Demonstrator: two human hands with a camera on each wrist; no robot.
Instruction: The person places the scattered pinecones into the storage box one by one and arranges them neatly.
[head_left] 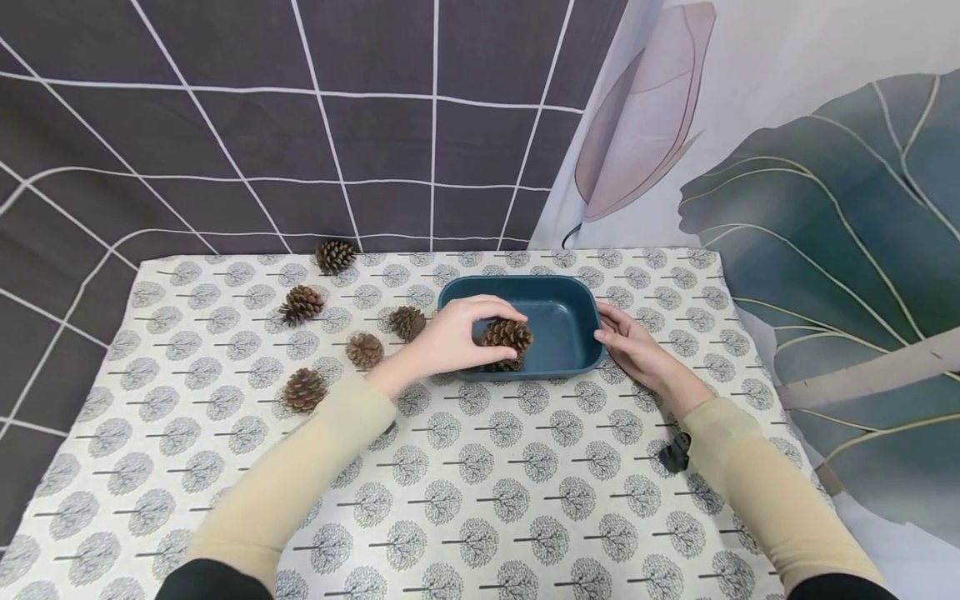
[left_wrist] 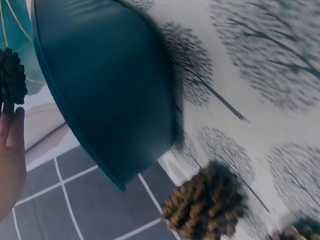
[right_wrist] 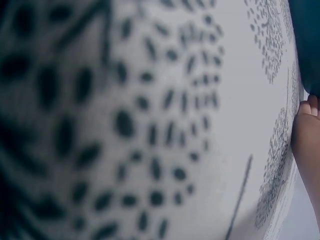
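Note:
In the head view my left hand [head_left: 450,337] grips a pine cone [head_left: 508,336] between thumb and fingers, over the left part of a dark blue rectangular tub [head_left: 558,362]. The left wrist view shows the same pine cone [left_wrist: 12,77] at the fingertips, apart from the tilted-looking tub wall [left_wrist: 115,85]. My right hand [head_left: 637,348] holds the tub's right end, thumb at the rim and fingers by the outer wall. At the right wrist view's edge, fingers [right_wrist: 311,112] meet the tub [right_wrist: 307,45]. The left hand hides part of the tub's inside.
Left of the tub several pine cones lie loose, among them one at the back [head_left: 335,257], one in front [head_left: 304,390] and one nearest the tub [head_left: 407,322]. A small black object [head_left: 675,452] lies by the right sleeve. The tablecloth [head_left: 525,517] has a tree print.

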